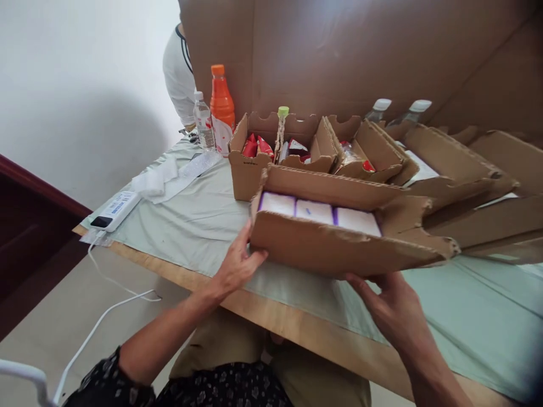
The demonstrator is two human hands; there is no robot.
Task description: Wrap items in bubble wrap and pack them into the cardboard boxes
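Observation:
Between my two hands is a long, open-topped cardboard box (322, 249), tilted above the front of the cloth-covered table. Three white packs with purple edges (314, 211) lie in a row inside it. My left hand (241, 260) grips the box's left end, thumb on the near wall and fingers partly hidden behind the corner. From below, my right hand (388, 299) holds the underside toward the right, its thumb at the bottom edge and its other fingers mostly hidden. The box's far wall is close to a row of similar boxes.
Several cardboard boxes with red packets (257, 147) and other packs stand behind. An orange bottle (222, 104) and a clear bottle (204, 124) are at the back left. A white power bank (115, 211) with a cable lies near the left edge. Someone's white sleeve (177, 73) shows behind the cardboard panel (339, 56).

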